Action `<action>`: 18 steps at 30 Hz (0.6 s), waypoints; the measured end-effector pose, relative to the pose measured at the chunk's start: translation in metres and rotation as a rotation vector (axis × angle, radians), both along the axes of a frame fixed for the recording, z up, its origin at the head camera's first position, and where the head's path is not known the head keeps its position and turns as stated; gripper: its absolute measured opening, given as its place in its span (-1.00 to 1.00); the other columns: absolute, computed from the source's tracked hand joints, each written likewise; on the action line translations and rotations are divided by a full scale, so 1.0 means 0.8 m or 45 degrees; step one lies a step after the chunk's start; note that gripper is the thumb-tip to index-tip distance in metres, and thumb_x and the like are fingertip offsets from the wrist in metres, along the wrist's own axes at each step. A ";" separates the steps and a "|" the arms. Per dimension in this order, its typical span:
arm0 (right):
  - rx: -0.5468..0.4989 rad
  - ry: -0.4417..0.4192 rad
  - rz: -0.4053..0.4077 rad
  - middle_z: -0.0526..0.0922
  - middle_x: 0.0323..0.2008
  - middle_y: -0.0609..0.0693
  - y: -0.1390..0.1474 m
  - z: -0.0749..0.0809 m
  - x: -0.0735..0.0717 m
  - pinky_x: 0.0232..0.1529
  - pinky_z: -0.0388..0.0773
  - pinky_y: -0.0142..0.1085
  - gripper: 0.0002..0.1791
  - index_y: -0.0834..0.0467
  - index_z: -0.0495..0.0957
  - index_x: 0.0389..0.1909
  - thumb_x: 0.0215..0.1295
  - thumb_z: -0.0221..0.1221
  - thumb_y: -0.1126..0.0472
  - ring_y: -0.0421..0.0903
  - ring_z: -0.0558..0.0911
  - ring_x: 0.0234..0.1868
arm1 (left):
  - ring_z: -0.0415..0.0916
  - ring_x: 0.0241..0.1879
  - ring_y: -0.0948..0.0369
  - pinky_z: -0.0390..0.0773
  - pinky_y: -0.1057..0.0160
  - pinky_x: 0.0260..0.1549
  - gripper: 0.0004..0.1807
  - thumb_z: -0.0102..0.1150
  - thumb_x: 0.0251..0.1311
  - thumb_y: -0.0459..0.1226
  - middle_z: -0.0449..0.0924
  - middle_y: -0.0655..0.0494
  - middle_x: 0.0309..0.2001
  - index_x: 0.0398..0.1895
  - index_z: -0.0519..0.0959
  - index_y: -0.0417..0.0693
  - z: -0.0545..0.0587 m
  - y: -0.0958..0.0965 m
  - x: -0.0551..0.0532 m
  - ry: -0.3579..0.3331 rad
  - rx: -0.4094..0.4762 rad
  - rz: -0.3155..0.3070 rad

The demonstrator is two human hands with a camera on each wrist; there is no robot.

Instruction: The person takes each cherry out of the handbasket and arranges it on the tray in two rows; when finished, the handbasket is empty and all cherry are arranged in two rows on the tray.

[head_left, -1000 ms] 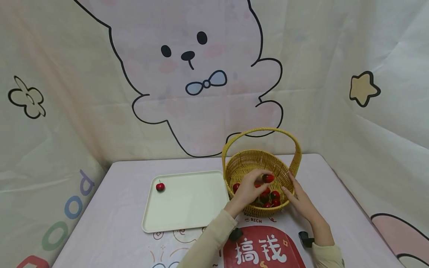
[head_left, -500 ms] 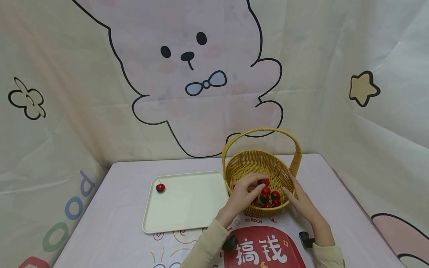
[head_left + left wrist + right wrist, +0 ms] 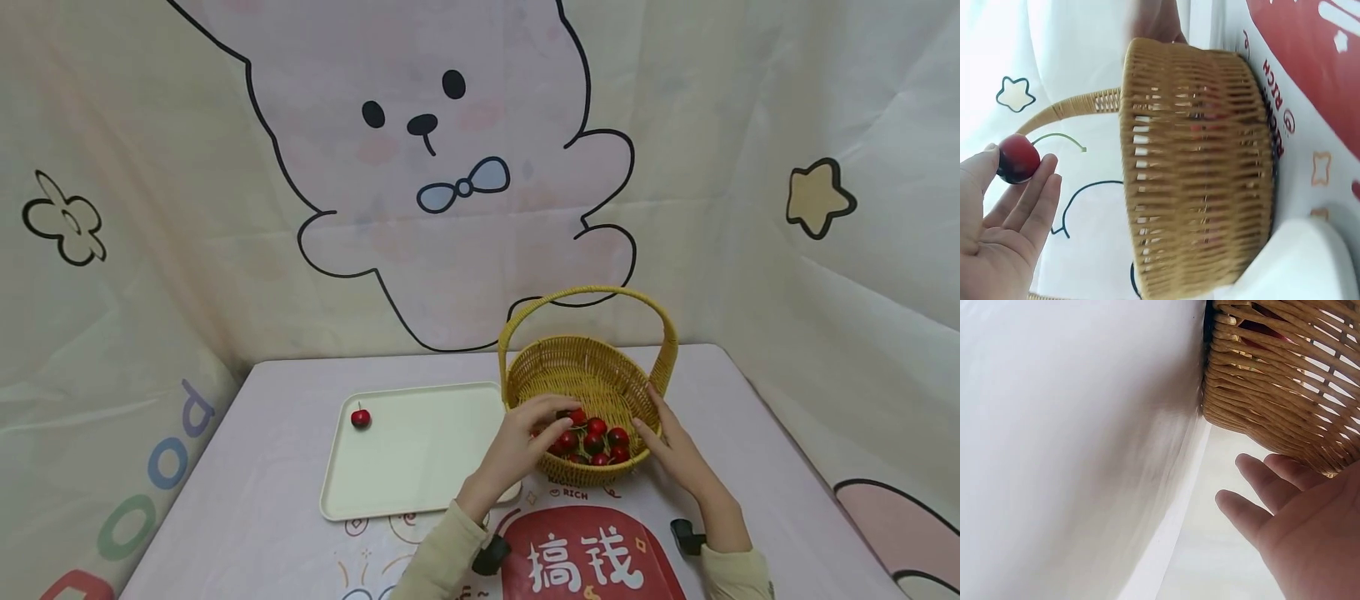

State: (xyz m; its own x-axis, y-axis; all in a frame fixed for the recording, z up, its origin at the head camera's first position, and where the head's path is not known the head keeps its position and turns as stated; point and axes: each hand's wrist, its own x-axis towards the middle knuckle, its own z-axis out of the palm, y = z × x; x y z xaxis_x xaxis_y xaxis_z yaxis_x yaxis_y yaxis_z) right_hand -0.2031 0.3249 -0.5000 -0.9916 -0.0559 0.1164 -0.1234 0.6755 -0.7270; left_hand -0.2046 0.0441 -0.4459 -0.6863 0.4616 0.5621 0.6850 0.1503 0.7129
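A dark red cherry [image 3: 1019, 158] with a green stem is pinched between the thumb and fingers of my left hand [image 3: 512, 446]. In the head view that hand is over the left front rim of a yellow wicker basket [image 3: 566, 364] with a tall arched handle. Several more cherries [image 3: 594, 442] lie in the front of the basket. My right hand [image 3: 681, 454] holds the basket's right side, thumb over the rim and fingers along the outer wall. In the right wrist view, fingers [image 3: 1260, 481] show spread beside the weave; the thumb is out of sight there.
A pale rectangular tray [image 3: 420, 450] lies left of the basket, with a single cherry [image 3: 361, 418] near its back left corner. The white table [image 3: 270, 467] bears a red printed patch [image 3: 585, 550] at the front. A printed cloth backdrop [image 3: 465, 250] rises behind.
The left hand has moved left and slightly nearer with its cherry, from the middle of the basket to its left rim. The right hand and basket have stayed in place.
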 end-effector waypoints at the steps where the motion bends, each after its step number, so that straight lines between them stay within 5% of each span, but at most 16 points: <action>1: -0.002 -0.002 0.001 -0.14 0.41 0.34 0.000 0.000 0.000 0.15 0.06 0.37 -0.18 0.06 -0.31 0.46 0.38 -0.07 -0.06 0.42 -0.02 0.34 | 0.49 -0.02 0.37 0.53 0.44 -0.11 -0.67 0.01 0.31 -0.16 0.52 0.23 0.07 0.10 0.51 0.04 0.001 -0.003 0.000 0.010 -0.011 0.009; 9: 0.004 -0.021 -0.011 -0.14 0.41 0.34 0.001 0.001 0.001 0.14 0.07 0.37 -0.18 0.03 -0.32 0.46 0.38 -0.07 -0.06 0.42 -0.02 0.34 | 0.52 -0.15 0.36 0.55 0.42 -0.16 -0.68 0.06 0.27 -0.16 0.54 0.22 0.03 0.08 0.53 0.08 0.005 -0.030 0.000 0.035 -0.032 0.050; 18: 0.004 -0.030 -0.023 -0.14 0.41 0.35 -0.001 0.001 0.001 0.14 0.08 0.37 -0.17 0.05 -0.32 0.46 0.37 -0.07 -0.08 0.42 -0.01 0.34 | 0.48 0.00 0.32 0.53 0.35 -0.05 -0.62 0.12 0.23 -0.18 0.50 0.22 0.07 0.13 0.49 0.04 0.005 -0.063 0.000 0.037 -0.108 0.102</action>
State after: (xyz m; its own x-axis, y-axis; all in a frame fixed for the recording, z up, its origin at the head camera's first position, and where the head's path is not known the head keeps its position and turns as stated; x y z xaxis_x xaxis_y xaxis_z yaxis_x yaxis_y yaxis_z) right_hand -0.2022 0.3244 -0.4990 -0.9949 -0.0387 0.0928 -0.0943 0.6799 -0.7272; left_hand -0.2050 -0.0060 -0.4419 -0.7068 0.4528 0.5436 0.6887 0.2646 0.6751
